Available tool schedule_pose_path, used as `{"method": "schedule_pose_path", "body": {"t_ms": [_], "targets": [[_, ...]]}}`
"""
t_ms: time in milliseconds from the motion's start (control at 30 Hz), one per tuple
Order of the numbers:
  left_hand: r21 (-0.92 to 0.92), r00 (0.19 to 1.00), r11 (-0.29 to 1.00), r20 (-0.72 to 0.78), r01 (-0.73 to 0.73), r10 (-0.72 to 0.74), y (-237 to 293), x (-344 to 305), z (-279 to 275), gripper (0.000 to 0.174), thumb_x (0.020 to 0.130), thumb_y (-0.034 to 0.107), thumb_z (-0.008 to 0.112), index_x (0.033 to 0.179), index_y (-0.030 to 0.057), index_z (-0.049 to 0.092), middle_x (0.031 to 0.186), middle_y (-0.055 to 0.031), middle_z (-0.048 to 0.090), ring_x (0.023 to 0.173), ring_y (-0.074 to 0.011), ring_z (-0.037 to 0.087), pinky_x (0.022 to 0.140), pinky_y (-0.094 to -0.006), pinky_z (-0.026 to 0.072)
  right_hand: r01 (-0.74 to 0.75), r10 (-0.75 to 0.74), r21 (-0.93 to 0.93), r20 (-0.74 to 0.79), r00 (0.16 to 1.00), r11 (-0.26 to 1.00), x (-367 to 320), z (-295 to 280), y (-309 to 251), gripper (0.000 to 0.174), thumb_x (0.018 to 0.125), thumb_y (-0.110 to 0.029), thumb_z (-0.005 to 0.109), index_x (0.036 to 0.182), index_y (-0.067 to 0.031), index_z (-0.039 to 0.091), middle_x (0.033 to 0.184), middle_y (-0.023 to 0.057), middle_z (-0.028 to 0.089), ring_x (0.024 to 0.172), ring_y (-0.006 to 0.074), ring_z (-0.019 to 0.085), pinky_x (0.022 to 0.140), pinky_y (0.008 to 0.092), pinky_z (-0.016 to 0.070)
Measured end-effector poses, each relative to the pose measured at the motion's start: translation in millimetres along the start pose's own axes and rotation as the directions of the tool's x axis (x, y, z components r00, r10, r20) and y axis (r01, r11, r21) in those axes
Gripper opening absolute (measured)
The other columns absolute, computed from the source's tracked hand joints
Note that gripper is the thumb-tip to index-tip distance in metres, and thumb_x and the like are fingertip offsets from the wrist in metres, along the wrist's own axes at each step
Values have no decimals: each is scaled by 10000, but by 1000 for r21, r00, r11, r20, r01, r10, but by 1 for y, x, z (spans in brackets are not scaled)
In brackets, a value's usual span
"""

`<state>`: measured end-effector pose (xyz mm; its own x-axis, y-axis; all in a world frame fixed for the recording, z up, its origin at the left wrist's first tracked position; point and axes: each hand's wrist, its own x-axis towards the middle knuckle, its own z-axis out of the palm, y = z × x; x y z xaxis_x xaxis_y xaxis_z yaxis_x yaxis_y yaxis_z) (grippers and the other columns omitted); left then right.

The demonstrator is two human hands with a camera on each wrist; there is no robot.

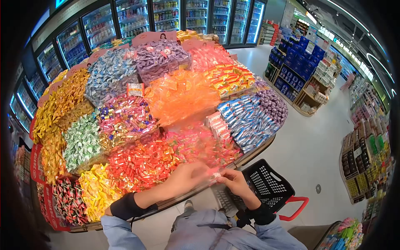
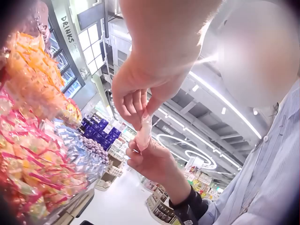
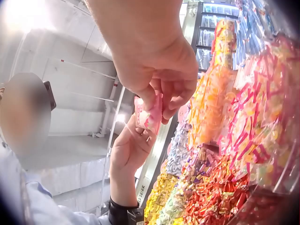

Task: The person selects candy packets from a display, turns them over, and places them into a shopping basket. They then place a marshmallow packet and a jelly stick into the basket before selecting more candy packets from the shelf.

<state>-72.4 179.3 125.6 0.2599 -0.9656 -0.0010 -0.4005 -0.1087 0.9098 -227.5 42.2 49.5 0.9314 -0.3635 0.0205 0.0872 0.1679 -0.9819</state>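
Observation:
Both hands meet over the front edge of the candy display, with a small pink-wrapped candy (image 1: 214, 172) between them. My left hand (image 1: 186, 178) pinches one end of the candy between thumb and fingers. The other end is pinched by my right hand (image 1: 235, 182). Seen from the left wrist, the pale pink wrapper (image 2: 145, 133) stretches from one set of fingertips to the other. In the right wrist view the candy (image 3: 150, 114) shows pink film with white marks, partly covered by fingers. Just beyond the hands lies a heap of pink-ribboned wrapped candies (image 1: 196, 143).
Bins of red candies (image 1: 143, 162), yellow candies (image 1: 98, 183), orange packets (image 1: 181, 93) and blue-white candies (image 1: 250, 121) fill the display. A black shopping basket (image 1: 271, 183) with a red handle (image 1: 298, 208) stands at the right. Drink fridges (image 1: 135, 18) line the back.

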Motion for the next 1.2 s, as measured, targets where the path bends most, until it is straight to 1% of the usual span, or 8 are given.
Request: {"method": "schedule_pose_path", "body": {"t_ms": [367, 500, 533, 633, 800, 900, 1033, 1200], "targets": [[45, 974, 990, 191, -132, 121, -24, -1, -68, 268, 803, 140, 585, 1034, 18, 527, 897, -97, 602, 833, -146, 589, 730, -273, 468, 23, -25, -41, -35, 999, 999, 43, 50, 4, 117, 809, -75, 567, 892, 4, 587, 786, 14, 575, 736, 66, 538, 654, 208, 428], [96, 951, 990, 301, -104, 70, -27, 10, -87, 271, 794, 130, 589, 1034, 23, 521, 842, -97, 609, 804, -181, 599, 725, -284, 470, 15, -30, -131, -110, 993, 991, 52, 58, 12, 136, 803, -108, 583, 884, 0, 602, 793, 8, 585, 727, 54, 525, 636, 205, 417], [87, 939, 971, 287, -223, 190, -42, 14, -87, 294, 795, 177, 595, 1037, 27, 521, 791, -118, 602, 743, -191, 596, 677, -287, 467, -18, 1, -128, -130, 992, 992, 54, 61, 14, 151, 802, -126, 590, 883, 0, 605, 782, 4, 590, 720, 49, 519, 634, 203, 414], [202, 905, 934, 372, -296, 207, -46, 24, -95, 334, 794, 242, 595, 1039, 27, 521, 762, -145, 585, 695, -199, 587, 629, -290, 456, -58, 20, -237, -160, 987, 970, 56, 65, 14, 151, 799, -132, 595, 872, -1, 608, 760, -4, 589, 709, 41, 511, 637, 200, 411], [44, 890, 965, 401, -257, 219, -56, 41, -86, 283, 799, 279, 565, 951, 44, 531, 796, -147, 563, 787, -252, 556, 664, -344, 426, -73, 48, -104, -228, 972, 992, 53, 62, 25, 134, 807, -147, 593, 825, -16, 614, 740, -4, 595, 684, 36, 507, 613, 196, 405], [63, 857, 953, 458, -295, 235, -65, 54, -81, 367, 806, 282, 571, 1096, 69, 495, 861, -141, 595, 820, -241, 591, 695, -322, 445, -95, 75, -74, -236, 969, 993, 55, 53, 21, 140, 815, -152, 584, 832, -15, 606, 746, 1, 600, 685, 40, 518, 609, 187, 404], [106, 866, 963, 470, -246, 170, -60, 71, -86, 310, 793, 295, 588, 989, 63, 526, 863, -136, 598, 822, -247, 586, 696, -332, 444, -78, 73, -13, -225, 972, 997, 66, 40, 20, 157, 836, -140, 552, 927, -12, 564, 819, 18, 598, 750, 55, 536, 640, 180, 414], [305, 973, 925, 115, -227, 201, -13, 126, -125, 271, 781, 265, 607, 925, 51, 522, 683, -67, 512, 644, -139, 533, 572, -289, 431, 80, -85, -26, -322, 943, 996, 94, 0, 29, 186, 862, -118, 503, 1018, -18, 516, 908, 33, 584, 815, 74, 533, 695, 209, 414]]}}
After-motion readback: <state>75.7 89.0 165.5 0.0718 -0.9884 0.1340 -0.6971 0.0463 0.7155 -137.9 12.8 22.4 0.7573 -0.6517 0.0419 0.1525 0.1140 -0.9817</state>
